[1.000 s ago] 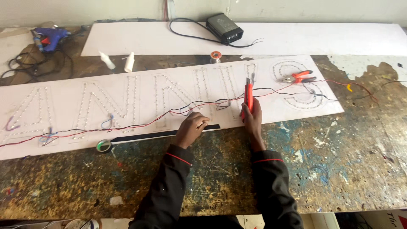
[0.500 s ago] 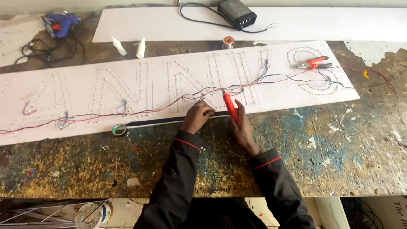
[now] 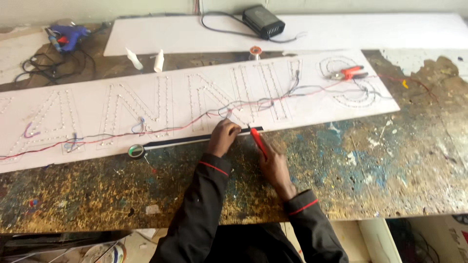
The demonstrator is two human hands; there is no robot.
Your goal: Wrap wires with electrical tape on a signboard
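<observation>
The right hand [image 3: 275,165] is closed around a red-handled hand tool [image 3: 258,142], whose tip points up toward the lower edge of the long white sign board with dotted letter outlines [image 3: 161,104]. The left hand [image 3: 223,137] lies curled on that edge, pinching, it seems, the thin red and dark wires [image 3: 234,108] just beside the tool tip. A roll of dark tape [image 3: 136,151] lies left, apart, on the paint-stained workbench [image 3: 380,165].
</observation>
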